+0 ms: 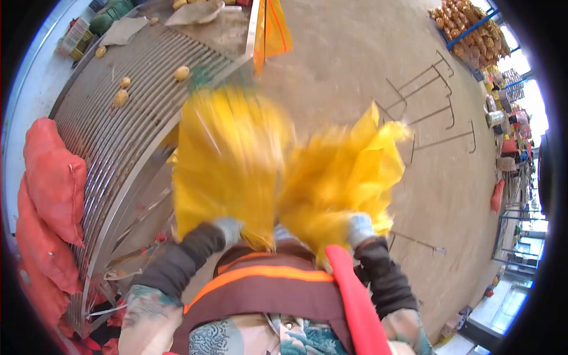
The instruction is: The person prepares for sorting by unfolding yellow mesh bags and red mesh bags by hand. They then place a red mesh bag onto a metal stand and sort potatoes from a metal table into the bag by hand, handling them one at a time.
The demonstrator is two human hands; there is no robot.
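Firstly: yellow sacking, two bunches, heavily blurred; weave and folds hard to make out, and whether the two are joined cannot be told. Left bunch before the near edge of the slatted table, covering part of that edge; right bunch out over the floor, the two meeting in the middle.

Left hand, gloved pale grey: closed on the lower edge of the left bunch, fingertips hidden. Right hand, likewise gloved: closed at the lower outer part of the right bunch, fingers too blurred to count. Sacking thus rises above and ahead of both hands, over the brown apron.

On the table: potatoes, one near the right edge, two mid-slats, one by the far left edge; pale cloths at the far end, one cut off by the frame. Red sacks along the left side, lowest ones lost in shadow. Metal frames on the floor, right of the sacking, partly covered by it
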